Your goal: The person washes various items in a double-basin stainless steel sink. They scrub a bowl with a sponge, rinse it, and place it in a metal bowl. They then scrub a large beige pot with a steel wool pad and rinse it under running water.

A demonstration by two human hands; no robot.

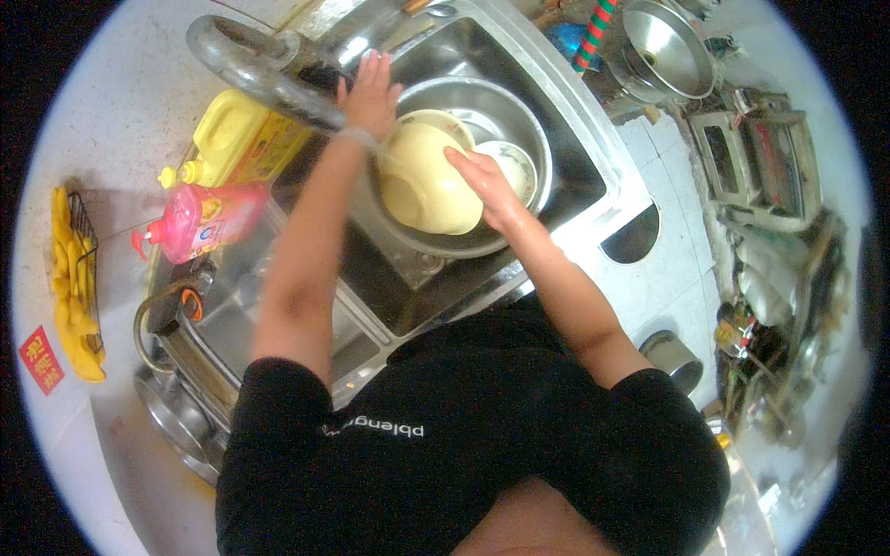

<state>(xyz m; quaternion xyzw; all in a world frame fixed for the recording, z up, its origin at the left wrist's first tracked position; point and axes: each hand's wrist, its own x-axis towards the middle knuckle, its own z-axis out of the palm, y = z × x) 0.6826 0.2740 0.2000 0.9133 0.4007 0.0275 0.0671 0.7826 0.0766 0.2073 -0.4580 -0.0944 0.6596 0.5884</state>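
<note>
My right hand (pixel 487 182) grips a pale yellow bowl (pixel 434 184) by its right side, thumb on the outside. The bowl is tilted, its underside towards me, over a round stainless steel basin (pixel 541 135). Inside the basin rest another yellow bowl (pixel 445 124) with a patterned inside and a white bowl (pixel 511 167) with a patterned rim. My left hand (pixel 370 97) reaches past the curved metal faucet (pixel 278 87), fingers apart, with nothing seen in it. What looks like running water crosses near my left wrist; whether the hand touches the tap is unclear.
The basin stands in a stainless steel sink (pixel 584 167). Left of it are a yellow jug (pixel 236 135) and a pink pump bottle (pixel 215 215). Yellow rubber gloves (pixel 69 299) hang on a wall rack. A metal pot (pixel 671 361) stands on the right, and a steel funnel-like vessel (pixel 664 48) at upper right.
</note>
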